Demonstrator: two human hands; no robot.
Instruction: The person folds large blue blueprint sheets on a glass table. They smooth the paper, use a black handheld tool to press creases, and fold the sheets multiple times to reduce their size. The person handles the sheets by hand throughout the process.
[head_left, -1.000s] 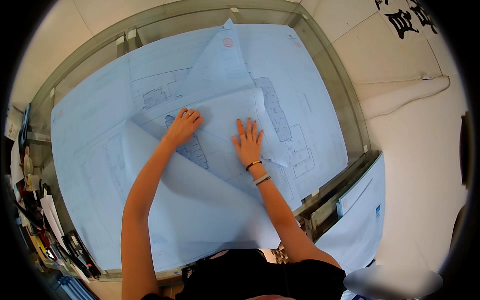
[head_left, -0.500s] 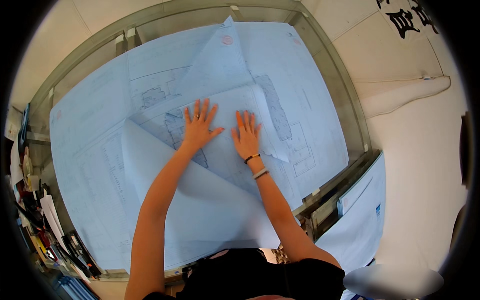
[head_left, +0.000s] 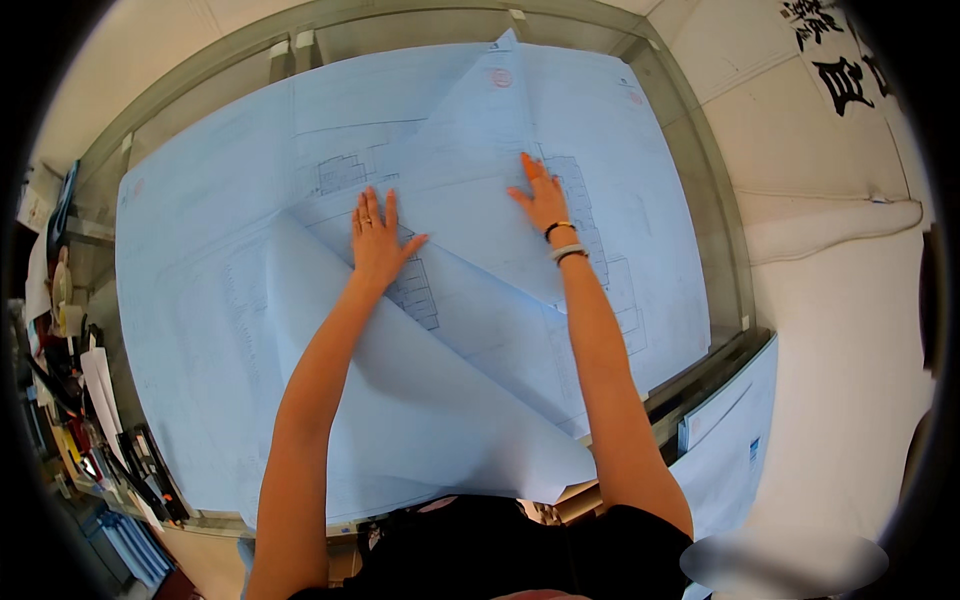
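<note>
Large blue drawing sheets (head_left: 185, 330) with fine black plan lines and red stamps overlap across the table. One big sheet is folded over on itself, and its blank flap (head_left: 440, 430) slants from the left middle down to the near edge. My left hand (head_left: 377, 242) lies flat with spread fingers on the folded paper, beside the flap's upper edge and a dark-lined plan. Farther away and to the right, my right hand (head_left: 543, 200) rests on the paper near another plan, fingers stretched out. An orange cover (head_left: 531, 168) sits on one of its fingers. Neither hand grips anything.
The greenish glass table edge (head_left: 728, 240) borders the sheets. More folded blue sheets (head_left: 735, 420) hang or stand at the right. At the left lie pens and tools (head_left: 150, 480) with assorted clutter, and blue folders (head_left: 130, 550) below. Black brush writing (head_left: 843, 85) shows at the upper right.
My right hand has slid away from me and to the right across the paper. My left hand has moved slightly left. The curled paper edge near the right hand now lies folded differently.
</note>
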